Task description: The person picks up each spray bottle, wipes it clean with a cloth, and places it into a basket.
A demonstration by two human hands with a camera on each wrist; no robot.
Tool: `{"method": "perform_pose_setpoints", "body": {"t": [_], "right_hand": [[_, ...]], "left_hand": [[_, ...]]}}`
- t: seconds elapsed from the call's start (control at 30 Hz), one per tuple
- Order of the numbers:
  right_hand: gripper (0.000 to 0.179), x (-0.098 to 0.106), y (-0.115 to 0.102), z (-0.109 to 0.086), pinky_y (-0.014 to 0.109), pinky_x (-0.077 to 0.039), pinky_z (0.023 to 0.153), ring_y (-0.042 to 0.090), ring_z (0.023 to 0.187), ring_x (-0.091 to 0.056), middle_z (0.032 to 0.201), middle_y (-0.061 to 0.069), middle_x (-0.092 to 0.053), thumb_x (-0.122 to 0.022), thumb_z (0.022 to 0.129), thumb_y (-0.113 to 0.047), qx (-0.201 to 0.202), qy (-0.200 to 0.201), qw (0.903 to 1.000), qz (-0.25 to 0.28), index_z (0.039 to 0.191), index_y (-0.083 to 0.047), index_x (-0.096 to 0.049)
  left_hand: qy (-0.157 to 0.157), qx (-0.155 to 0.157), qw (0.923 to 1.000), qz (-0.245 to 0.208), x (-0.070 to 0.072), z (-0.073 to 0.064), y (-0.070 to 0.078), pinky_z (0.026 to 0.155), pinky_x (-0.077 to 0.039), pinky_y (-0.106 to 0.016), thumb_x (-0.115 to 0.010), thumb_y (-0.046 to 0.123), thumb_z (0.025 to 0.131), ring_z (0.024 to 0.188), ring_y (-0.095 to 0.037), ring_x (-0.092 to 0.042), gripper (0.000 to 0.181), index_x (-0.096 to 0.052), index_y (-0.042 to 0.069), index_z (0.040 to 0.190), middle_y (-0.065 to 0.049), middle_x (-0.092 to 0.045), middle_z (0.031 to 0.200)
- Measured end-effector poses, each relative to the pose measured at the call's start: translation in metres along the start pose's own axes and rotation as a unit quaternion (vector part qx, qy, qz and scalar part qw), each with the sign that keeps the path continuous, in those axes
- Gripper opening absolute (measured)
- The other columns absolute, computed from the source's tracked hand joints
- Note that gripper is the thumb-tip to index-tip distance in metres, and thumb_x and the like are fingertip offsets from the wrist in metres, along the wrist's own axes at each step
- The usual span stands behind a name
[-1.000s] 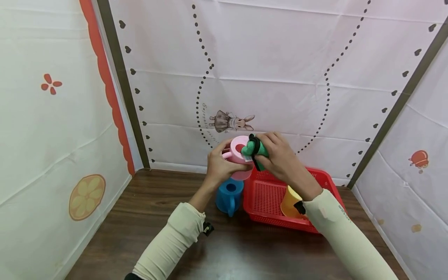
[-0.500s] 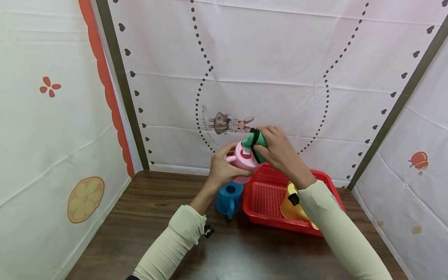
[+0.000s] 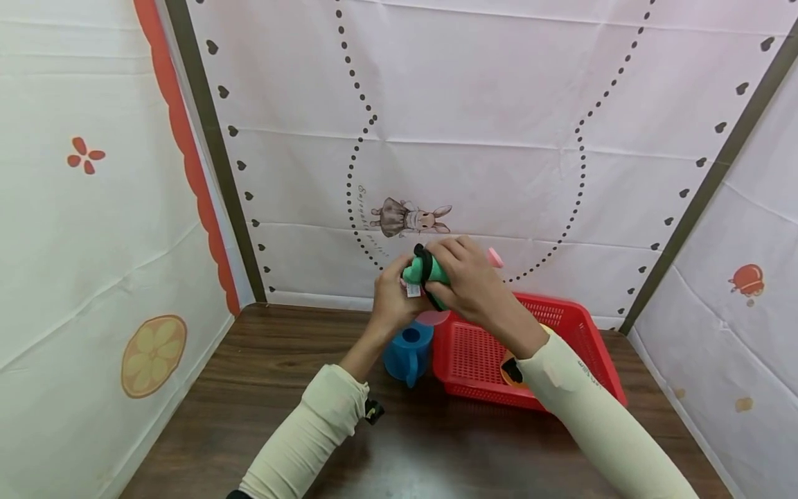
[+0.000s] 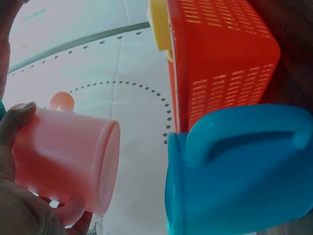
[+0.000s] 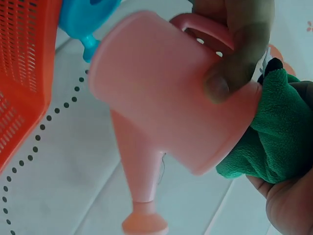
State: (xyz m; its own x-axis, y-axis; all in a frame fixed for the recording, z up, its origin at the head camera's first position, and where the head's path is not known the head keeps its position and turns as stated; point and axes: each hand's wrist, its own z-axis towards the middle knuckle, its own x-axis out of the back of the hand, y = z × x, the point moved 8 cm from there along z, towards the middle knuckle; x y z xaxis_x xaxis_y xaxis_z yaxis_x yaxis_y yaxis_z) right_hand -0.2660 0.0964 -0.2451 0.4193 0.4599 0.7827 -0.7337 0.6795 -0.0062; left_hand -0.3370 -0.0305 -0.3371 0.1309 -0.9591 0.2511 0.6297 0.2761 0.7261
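A pink toy watering can (image 5: 171,88) is held up above the table in my left hand (image 3: 393,298), thumb and fingers round its body by the handle. My right hand (image 3: 470,284) grips a bunched green cloth (image 3: 436,272) with a black edge and a white tag. The cloth lies against one flat end of the can and hides most of it in the head view. The can's spout (image 5: 139,171) points away from my hands, and its rounded tip shows beyond my right hand. Below my hands, a blue watering can (image 3: 399,357) stands on the table.
Right of the blue can sits a red perforated basket (image 3: 586,326). A yellow object (image 4: 159,24) rests in it, largely behind my right forearm in the head view. The dark wooden table (image 3: 262,416) meets printed cloth walls at the back and sides.
My right hand rises slightly, then shifts left and down with the cloth, which now covers the pink can's end. The can's spout tip has come into sight right of my right hand.
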Motion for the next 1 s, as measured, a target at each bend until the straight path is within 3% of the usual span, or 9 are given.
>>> {"method": "perform_pose_setpoints", "body": {"t": [0.1, 0.23, 0.4, 0.6, 1.0], "right_hand": [[0.045, 0.001, -0.003, -0.008, 0.057, -0.056, 0.112, 0.04, 0.127, -0.064, 0.136, 0.022, -0.074, -0.078, 0.099, -0.015, -0.003, -0.004, 1.0, -0.001, 0.139, 0.005, -0.069], [0.051, 0.006, 0.002, -0.017, 0.059, -0.056, 0.113, 0.042, 0.131, -0.061, 0.141, 0.022, -0.071, -0.081, 0.1, -0.016, -0.017, -0.008, 0.9998, 0.01, 0.144, 0.003, -0.066], [0.055, 0.017, 0.022, -0.022, 0.062, -0.054, 0.111, 0.045, 0.131, -0.059, 0.144, 0.025, -0.07, -0.082, 0.1, -0.015, -0.043, 0.0, 0.9989, 0.018, 0.148, 0.004, -0.064], [0.054, 0.028, 0.046, -0.025, 0.062, -0.053, 0.113, 0.045, 0.133, -0.059, 0.143, 0.025, -0.07, -0.081, 0.1, -0.013, -0.066, 0.007, 0.9976, -0.022, 0.148, 0.006, -0.065], [0.057, 0.031, 0.058, -0.032, 0.058, -0.059, 0.107, 0.044, 0.127, -0.064, 0.135, 0.023, -0.073, -0.091, 0.095, -0.019, -0.051, 0.005, 0.9889, -0.139, 0.141, 0.004, -0.066]], "left_hand": [[0.01, -0.002, 0.9999, -0.013, 0.004, 0.002, -0.001, 0.108, -0.064, -0.056, -0.098, 0.008, 0.075, 0.12, -0.038, -0.081, 0.069, -0.075, 0.007, 0.141, -0.018, -0.082, 0.129], [0.009, 0.022, 0.999, -0.038, 0.007, 0.004, -0.003, 0.105, -0.066, -0.05, -0.093, 0.003, 0.08, 0.119, -0.035, -0.081, 0.065, -0.076, 0.01, 0.142, -0.017, -0.082, 0.13], [-0.012, 0.041, 0.9958, -0.081, 0.009, 0.002, -0.002, 0.102, -0.066, -0.045, -0.106, 0.007, 0.07, 0.122, -0.032, -0.074, 0.083, -0.074, 0.014, 0.146, -0.013, -0.078, 0.135], [-0.03, 0.017, 0.9959, -0.084, 0.012, 0.002, 0.006, 0.106, -0.065, -0.048, -0.11, 0.011, 0.067, 0.127, -0.031, -0.07, 0.091, -0.071, 0.014, 0.15, -0.013, -0.076, 0.137], [-0.038, -0.008, 0.997, -0.067, 0.018, -0.008, 0.01, 0.107, -0.065, -0.054, -0.109, 0.014, 0.066, 0.129, -0.032, -0.071, 0.092, -0.071, 0.014, 0.15, -0.011, -0.076, 0.141]]}}
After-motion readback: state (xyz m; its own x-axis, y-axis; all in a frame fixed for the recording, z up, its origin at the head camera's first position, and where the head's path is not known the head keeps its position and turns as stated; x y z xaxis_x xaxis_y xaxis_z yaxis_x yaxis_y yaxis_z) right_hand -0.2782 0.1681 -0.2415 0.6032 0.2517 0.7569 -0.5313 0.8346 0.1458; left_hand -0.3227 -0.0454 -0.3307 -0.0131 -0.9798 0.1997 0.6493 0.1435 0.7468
